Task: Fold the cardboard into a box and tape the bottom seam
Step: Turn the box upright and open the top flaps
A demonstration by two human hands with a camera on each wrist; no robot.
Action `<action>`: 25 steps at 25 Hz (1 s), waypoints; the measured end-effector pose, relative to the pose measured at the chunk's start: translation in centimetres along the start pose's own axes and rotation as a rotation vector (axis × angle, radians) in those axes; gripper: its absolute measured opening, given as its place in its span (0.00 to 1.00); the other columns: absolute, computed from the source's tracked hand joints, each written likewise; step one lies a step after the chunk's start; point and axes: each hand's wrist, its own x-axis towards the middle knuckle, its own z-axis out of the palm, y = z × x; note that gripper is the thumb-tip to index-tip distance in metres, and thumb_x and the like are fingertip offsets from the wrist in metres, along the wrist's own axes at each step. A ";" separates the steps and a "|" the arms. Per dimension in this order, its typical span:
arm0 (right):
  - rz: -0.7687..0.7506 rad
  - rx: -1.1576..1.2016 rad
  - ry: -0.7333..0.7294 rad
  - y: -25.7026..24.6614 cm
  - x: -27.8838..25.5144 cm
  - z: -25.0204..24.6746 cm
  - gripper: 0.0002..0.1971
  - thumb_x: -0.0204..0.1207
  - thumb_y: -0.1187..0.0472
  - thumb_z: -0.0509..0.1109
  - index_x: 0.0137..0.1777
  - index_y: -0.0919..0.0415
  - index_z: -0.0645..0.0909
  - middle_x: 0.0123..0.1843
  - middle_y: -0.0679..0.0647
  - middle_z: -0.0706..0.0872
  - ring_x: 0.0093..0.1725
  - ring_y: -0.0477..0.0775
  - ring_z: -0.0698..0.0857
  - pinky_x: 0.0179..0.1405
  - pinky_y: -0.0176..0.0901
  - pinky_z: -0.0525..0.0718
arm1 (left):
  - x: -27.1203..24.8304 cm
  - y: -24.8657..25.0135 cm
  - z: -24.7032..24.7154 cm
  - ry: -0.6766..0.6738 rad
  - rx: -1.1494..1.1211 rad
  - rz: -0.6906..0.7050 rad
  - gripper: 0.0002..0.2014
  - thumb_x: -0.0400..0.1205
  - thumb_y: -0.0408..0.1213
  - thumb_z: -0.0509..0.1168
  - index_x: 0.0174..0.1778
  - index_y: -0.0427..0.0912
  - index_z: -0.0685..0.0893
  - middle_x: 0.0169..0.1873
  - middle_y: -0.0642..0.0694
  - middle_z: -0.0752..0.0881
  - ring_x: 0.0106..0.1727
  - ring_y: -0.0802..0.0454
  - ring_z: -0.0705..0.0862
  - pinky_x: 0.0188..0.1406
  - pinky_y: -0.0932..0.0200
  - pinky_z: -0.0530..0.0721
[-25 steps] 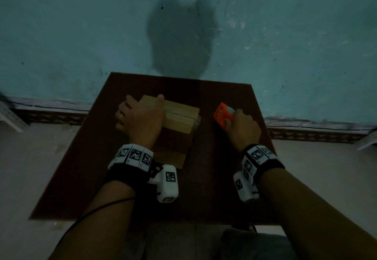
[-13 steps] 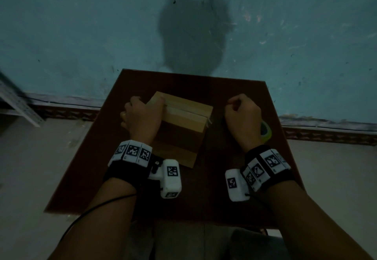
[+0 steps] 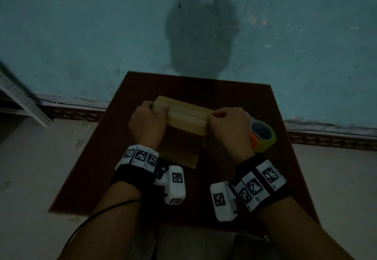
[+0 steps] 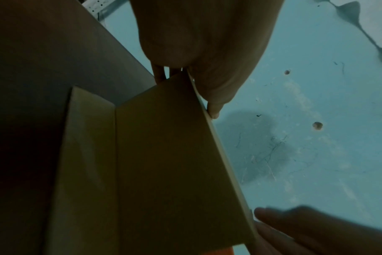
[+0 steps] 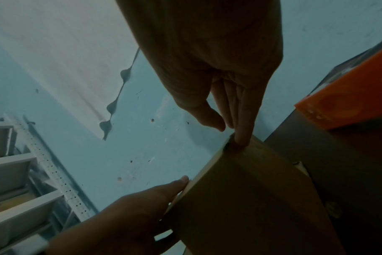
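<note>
A tan cardboard box (image 3: 186, 116) stands on the dark brown table (image 3: 224, 92), its closed flaps and seam facing up. My left hand (image 3: 160, 107) grips the box's left end, thumb lying along the top edge and fingers down the far side, as the left wrist view shows on the box (image 4: 164, 155). My right hand (image 3: 214, 115) rests at the right end. In the right wrist view its fingers (image 5: 240, 138) are straight and press on the box's corner (image 5: 251, 198), thumb apart. An orange and yellow-green tape roll (image 3: 262, 135) lies on the table just right of that hand.
A teal wall (image 3: 81, 35) rises right behind the table's far edge. White perforated metal shelving (image 3: 20, 100) stands at the left by the floor. The table's right edge runs close past the tape roll. My lap is under the near edge.
My right hand has let go of the tape roll, now lying on the table, and moved left to the box's right end. My left hand slid toward the box's far left corner.
</note>
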 end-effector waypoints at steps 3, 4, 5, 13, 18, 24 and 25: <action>-0.012 0.074 0.074 -0.9 -0.1 0.3 0.19 0.86 0.51 0.74 0.75 0.54 0.87 0.57 0.44 0.89 0.50 0.42 0.89 0.47 0.40 0.90 | -0.4 0.5 0.0 0.066 -0.059 0.037 0.27 0.88 0.56 0.70 0.81 0.48 0.83 0.74 0.44 0.87 0.75 0.41 0.84 0.69 0.48 0.79; -0.003 0.118 0.111 -1.0 0.1 0.4 0.20 0.86 0.50 0.74 0.75 0.54 0.87 0.53 0.42 0.88 0.49 0.43 0.89 0.51 0.46 0.93 | -0.7 0.7 0.0 0.088 -0.078 0.056 0.27 0.87 0.55 0.71 0.81 0.48 0.83 0.74 0.45 0.87 0.75 0.43 0.84 0.71 0.48 0.79; 0.006 0.163 0.127 -1.1 0.2 0.4 0.20 0.86 0.49 0.74 0.75 0.55 0.86 0.49 0.41 0.87 0.48 0.43 0.88 0.52 0.47 0.92 | -0.9 0.8 0.0 0.109 -0.098 0.080 0.27 0.87 0.54 0.71 0.81 0.49 0.83 0.74 0.46 0.87 0.75 0.44 0.84 0.73 0.47 0.80; 0.085 0.347 0.082 -1.0 0.6 0.4 0.28 0.86 0.46 0.75 0.83 0.55 0.78 0.73 0.50 0.77 0.66 0.49 0.81 0.61 0.43 0.79 | -1.6 0.5 1.1 -0.054 -0.465 0.047 0.22 0.85 0.44 0.76 0.71 0.52 0.75 0.64 0.52 0.84 0.63 0.54 0.86 0.56 0.53 0.87; 0.196 0.359 0.034 0.0 0.6 0.1 0.09 0.90 0.46 0.71 0.58 0.51 0.79 0.53 0.51 0.87 0.48 0.47 0.86 0.41 0.44 0.82 | -1.2 0.4 1.2 -0.110 -0.350 -0.081 0.31 0.90 0.62 0.61 0.81 0.43 0.70 0.69 0.47 0.78 0.61 0.49 0.82 0.55 0.53 0.79; 0.328 0.250 -0.036 2.3 1.5 0.5 0.20 0.85 0.65 0.75 0.74 0.59 0.77 0.55 0.51 0.83 0.50 0.47 0.85 0.40 0.43 0.84 | 0.0 -0.9 2.0 -0.229 -0.253 -0.015 0.20 0.89 0.33 0.69 0.74 0.42 0.72 0.74 0.41 0.70 0.60 0.50 0.79 0.58 0.56 0.80; 0.345 0.241 -0.050 2.4 1.4 0.7 0.22 0.85 0.68 0.74 0.77 0.59 0.75 0.57 0.51 0.83 0.51 0.48 0.86 0.41 0.44 0.85 | 0.2 -1.1 2.0 -0.215 -0.280 -0.063 0.17 0.86 0.30 0.69 0.68 0.44 0.73 0.69 0.43 0.73 0.55 0.50 0.80 0.50 0.56 0.82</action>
